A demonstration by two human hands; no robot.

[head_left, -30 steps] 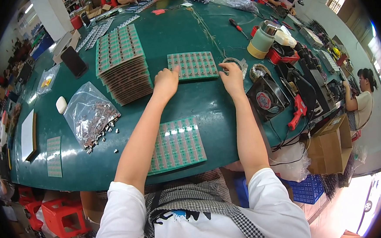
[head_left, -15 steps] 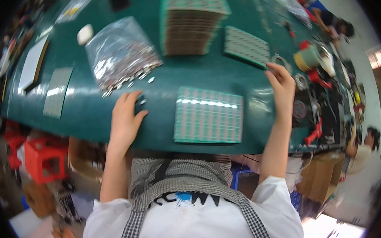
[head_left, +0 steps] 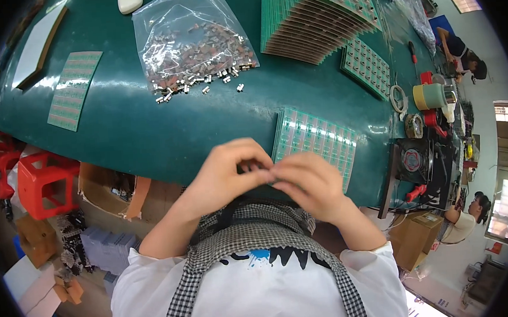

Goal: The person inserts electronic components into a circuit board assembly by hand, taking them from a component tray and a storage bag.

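Observation:
My left hand (head_left: 231, 168) and my right hand (head_left: 311, 184) meet fingertip to fingertip above the table's near edge. The fingers of both are pinched together, and whatever lies between them is hidden or too small to make out. Just beyond and right of them lies a green circuit board panel (head_left: 320, 140) with rows of pale strips, its near left part covered by my right hand. Farther off, a clear plastic bag (head_left: 184, 23) holds many small metal components. Several loose components (head_left: 240, 88) have spilled out by its mouth.
A tall stack of panels (head_left: 298, 31) stands at the back, with a smaller panel stack (head_left: 366, 64) beside it. At left lie another panel (head_left: 75, 91) and a white board (head_left: 40, 41). Tape rolls (head_left: 414, 126) and a small fan (head_left: 414, 160) crowd the right side.
My hands were apart, the left near the loose components, the right at the small panel stack. Both have come together in front of me. The view has shifted too.

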